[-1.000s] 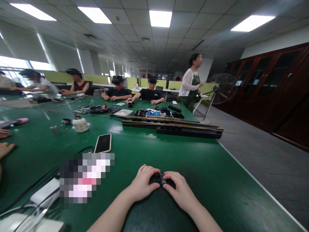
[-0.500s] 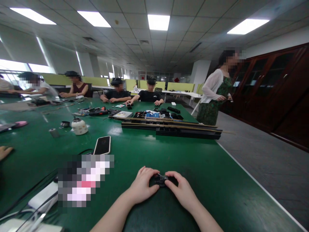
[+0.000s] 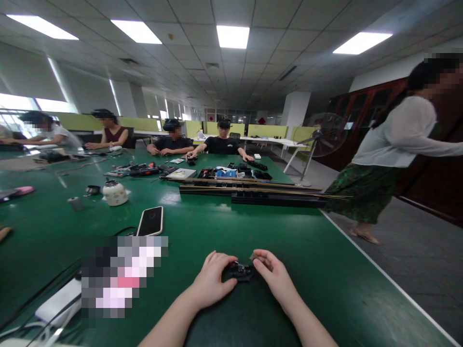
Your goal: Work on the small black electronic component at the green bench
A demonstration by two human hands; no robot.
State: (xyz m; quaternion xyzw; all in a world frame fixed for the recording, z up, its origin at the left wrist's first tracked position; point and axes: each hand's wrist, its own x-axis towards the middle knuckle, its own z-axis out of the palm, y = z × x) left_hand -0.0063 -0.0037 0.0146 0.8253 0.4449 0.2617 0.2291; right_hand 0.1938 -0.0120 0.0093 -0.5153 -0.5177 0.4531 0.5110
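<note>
A small black mechanical part (image 3: pixel 243 275) with shiny metal bits lies on the green table top in front of me. My left hand (image 3: pixel 214 278) grips its left end between thumb and fingers. Just up and right of the part, my right hand (image 3: pixel 274 271) is closed in a pinch on a small dark grey piece (image 3: pixel 252 257), held apart from the black part. What exactly the two pieces are is too small to tell.
Long black rails (image 3: pixel 278 198) with thin brass-coloured rods lie across the table beyond my hands. To the left are a phone (image 3: pixel 150 221), a white power strip (image 3: pixel 60 300) with cables, and a pale round jar (image 3: pixel 115 193). A person (image 3: pixel 398 130) walks past at right, near a fan (image 3: pixel 320 135).
My right hand has lifted up and right from the black part with a small grey piece in its fingers. My left hand stays on the part. The walking person has come nearer on the right.
</note>
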